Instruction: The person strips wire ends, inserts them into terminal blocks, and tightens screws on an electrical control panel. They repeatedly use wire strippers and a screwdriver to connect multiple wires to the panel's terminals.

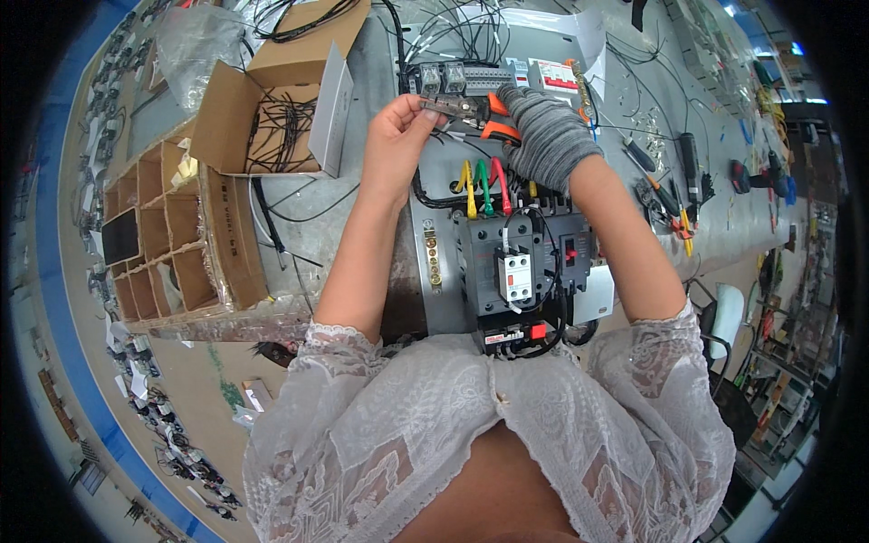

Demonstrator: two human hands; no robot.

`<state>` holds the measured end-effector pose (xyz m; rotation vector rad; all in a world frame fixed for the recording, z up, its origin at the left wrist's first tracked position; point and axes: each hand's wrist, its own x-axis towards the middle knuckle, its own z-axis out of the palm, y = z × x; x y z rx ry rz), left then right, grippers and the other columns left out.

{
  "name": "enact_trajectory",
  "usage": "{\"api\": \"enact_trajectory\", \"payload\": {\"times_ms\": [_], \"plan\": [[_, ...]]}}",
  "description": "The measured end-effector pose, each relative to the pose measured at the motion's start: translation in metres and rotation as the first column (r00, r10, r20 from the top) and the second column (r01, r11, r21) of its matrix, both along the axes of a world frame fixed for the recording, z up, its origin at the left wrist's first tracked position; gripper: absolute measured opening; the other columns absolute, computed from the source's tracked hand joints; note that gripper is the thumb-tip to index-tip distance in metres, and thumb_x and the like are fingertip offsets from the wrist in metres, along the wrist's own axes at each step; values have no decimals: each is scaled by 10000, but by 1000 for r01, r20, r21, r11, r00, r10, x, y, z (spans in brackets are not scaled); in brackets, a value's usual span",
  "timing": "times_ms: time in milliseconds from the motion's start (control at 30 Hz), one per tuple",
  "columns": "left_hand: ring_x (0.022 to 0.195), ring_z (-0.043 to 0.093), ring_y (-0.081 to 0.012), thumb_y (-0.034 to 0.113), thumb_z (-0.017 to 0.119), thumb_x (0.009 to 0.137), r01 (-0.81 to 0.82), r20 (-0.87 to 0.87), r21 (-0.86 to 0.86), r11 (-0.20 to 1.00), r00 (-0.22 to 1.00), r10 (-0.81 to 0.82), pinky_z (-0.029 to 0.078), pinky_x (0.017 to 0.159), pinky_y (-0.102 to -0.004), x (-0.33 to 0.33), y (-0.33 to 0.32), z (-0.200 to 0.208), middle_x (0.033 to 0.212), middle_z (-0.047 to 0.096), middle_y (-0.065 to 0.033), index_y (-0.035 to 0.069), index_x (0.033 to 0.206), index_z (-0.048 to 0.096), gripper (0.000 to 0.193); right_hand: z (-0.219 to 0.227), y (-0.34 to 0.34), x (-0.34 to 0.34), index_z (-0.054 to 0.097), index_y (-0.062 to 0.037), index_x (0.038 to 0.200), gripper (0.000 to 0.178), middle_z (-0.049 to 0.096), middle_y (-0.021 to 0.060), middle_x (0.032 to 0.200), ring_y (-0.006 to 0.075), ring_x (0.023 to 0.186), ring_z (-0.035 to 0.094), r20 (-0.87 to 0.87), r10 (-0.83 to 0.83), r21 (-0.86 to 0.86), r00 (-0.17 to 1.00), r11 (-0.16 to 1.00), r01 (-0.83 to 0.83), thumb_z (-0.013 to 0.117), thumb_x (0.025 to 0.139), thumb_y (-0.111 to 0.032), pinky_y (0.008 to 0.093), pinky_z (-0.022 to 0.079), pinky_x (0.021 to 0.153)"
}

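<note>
My right hand (548, 136), in a grey knitted glove, is closed round the orange handles of a pair of wire strippers (469, 110). The tool's metal jaws point left. My bare left hand (403, 136) pinches with thumb and fingers right at the jaw end; what lies in the pinch is too small to make out. Beneath both hands is a metal mounting plate (438, 306) with relays (442, 78), a row of terminal blocks (486, 81) and a large grey contactor (480, 252). Yellow, green and red wires (486, 187) loop up from the contactor's top.
At left stand an open cardboard box (226, 118) of short black wires and a divided carton (172, 226). Screwdrivers (690, 165), pliers (670, 201) and a cordless drill (768, 176) lie at right. Loose black cables (462, 36) spread at the back. The table's near edge runs by my body.
</note>
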<state>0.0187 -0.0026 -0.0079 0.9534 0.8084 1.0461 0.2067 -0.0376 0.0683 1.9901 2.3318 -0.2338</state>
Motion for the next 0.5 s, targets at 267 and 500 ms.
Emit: {"api": "enact_trajectory", "payload": {"times_ms": [267, 500], "plan": [[628, 412, -24, 104, 590, 899, 22, 3, 13, 1000, 1000, -22, 310, 580, -181, -2, 2, -5, 792, 625, 24, 79, 935, 623, 55, 9, 7, 2, 518, 7, 1209, 494, 642, 186, 954, 327, 868, 631, -126, -42, -232, 991, 973, 12, 634, 800, -243, 393, 508, 796], [702, 485, -35, 123, 592, 904, 19, 1, 41, 999, 1000, -19, 335, 622, -186, -1, 3, -3, 821, 620, 21, 67, 949, 623, 78, -2, 17, 34, 600, -23, 1023, 281, 630, 80, 786, 123, 641, 569, -713, -460, -649, 530, 720, -247, 635, 815, -208, 292, 466, 579]]}}
